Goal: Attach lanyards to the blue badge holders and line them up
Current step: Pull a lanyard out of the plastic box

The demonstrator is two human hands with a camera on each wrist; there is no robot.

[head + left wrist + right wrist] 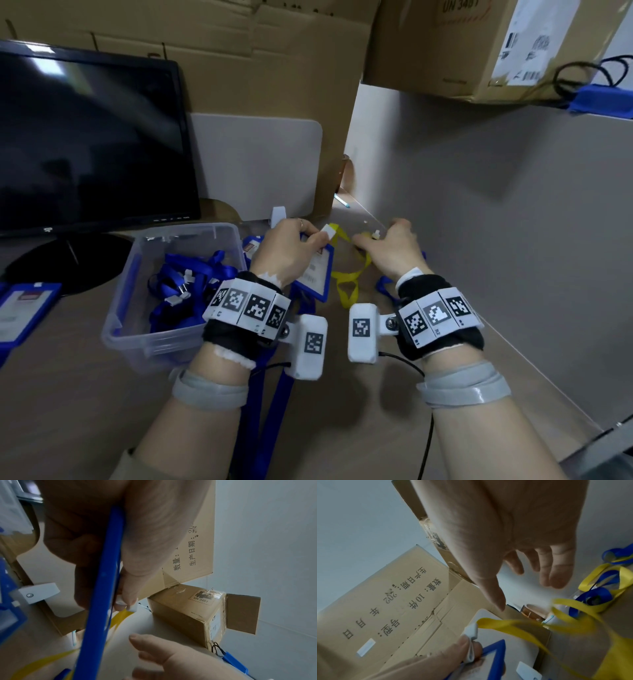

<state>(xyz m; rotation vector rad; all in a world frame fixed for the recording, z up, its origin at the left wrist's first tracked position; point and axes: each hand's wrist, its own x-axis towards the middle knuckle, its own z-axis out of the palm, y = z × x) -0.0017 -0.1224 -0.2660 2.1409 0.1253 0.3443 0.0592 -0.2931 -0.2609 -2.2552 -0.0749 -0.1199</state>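
My left hand (318, 240) holds a blue badge holder (317, 277) by its top edge and pinches the white clip (330, 232) of a yellow lanyard (349, 277). In the left wrist view the blue badge holder (102, 588) is edge-on, with the white clip (133, 607) at my fingertips. The yellow lanyard (513, 624) loops down onto the desk between my hands. My right hand (380, 240) hovers just right of it. In the right wrist view my right hand (527, 593) has its fingers spread and holds nothing.
A clear plastic bin (137, 329) holding several blue lanyards sits left of my hands, beside a dark monitor (85, 137). Another badge holder (24, 308) lies at the far left. Cardboard boxes (274, 68) stand behind, and a grey partition (479, 205) rises on the right.
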